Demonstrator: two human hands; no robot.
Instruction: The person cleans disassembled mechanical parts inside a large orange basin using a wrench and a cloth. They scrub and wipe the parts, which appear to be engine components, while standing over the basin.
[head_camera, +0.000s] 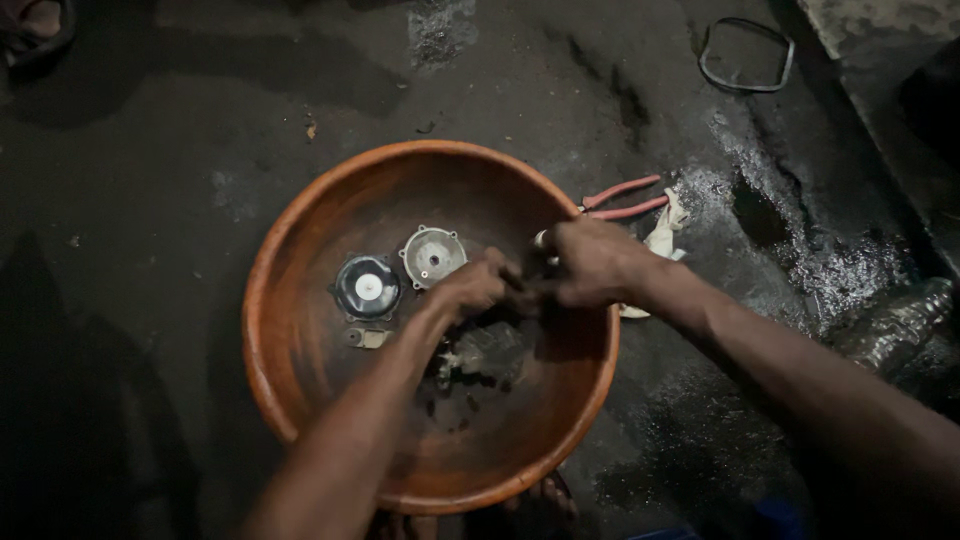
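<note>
Dark, oil-stained concrete floor (150, 150) fills the view, wet patches glinting on the right. Nearest the camera, two forearms reach down into a wide orange-brown basin (290, 330), which looks placed to catch small parts and grime. Both hands meet over its middle: the left hand (475, 285) is curled closed on a small dark part (525, 290), and the right hand (590, 262) is closed on the same piece from the other side, fingers pinched in as if to steady it; just what the piece is cannot be told. Under them lies a dark clump of metal parts (470, 360) on the basin floor. Beside the left hand, apart from it, rest a round black diaphragm (367, 287) with a pale centre and a grey metal cover (433, 256). Beyond the rim, pink-handled pliers (625, 198) lie by a white rag (665, 232). Farther off, a black rubber gasket (745, 55) lies alone.
</note>
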